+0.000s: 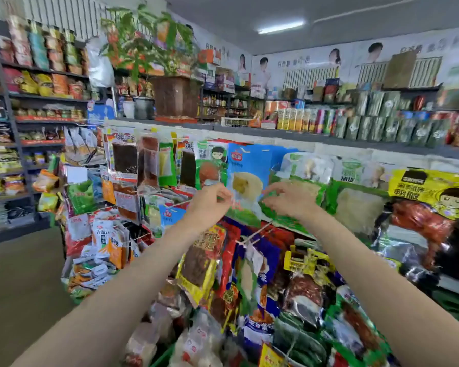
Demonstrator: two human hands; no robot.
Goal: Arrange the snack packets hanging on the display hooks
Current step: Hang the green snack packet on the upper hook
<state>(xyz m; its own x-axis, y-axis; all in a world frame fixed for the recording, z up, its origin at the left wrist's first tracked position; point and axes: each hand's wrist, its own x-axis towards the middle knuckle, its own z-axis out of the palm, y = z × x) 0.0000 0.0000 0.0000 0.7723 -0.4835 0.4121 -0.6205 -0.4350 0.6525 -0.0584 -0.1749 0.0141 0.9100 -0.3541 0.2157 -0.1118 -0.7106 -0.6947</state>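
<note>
Both my hands reach up to a blue and green snack packet (245, 178) hanging in the upper row of the display rack. My left hand (210, 202) pinches its lower left edge with curled fingers. Its lower right side is held by my right hand (286, 198), fingers bent on the green part. To the left hang a green packet with a cartoon face (211, 162) and dark red packets (149, 162). To the right hang green packets (355, 200) and a yellow packet (432, 192). Bare wire hooks (257, 233) stick out below the hands.
Several rows of mixed packets (204, 266) hang lower on the rack, close to my forearms. A shelf (302, 135) above holds boxes and a potted plant (175, 94). Tall shelves (37, 102) line the left wall beside a brown floor aisle (19, 287).
</note>
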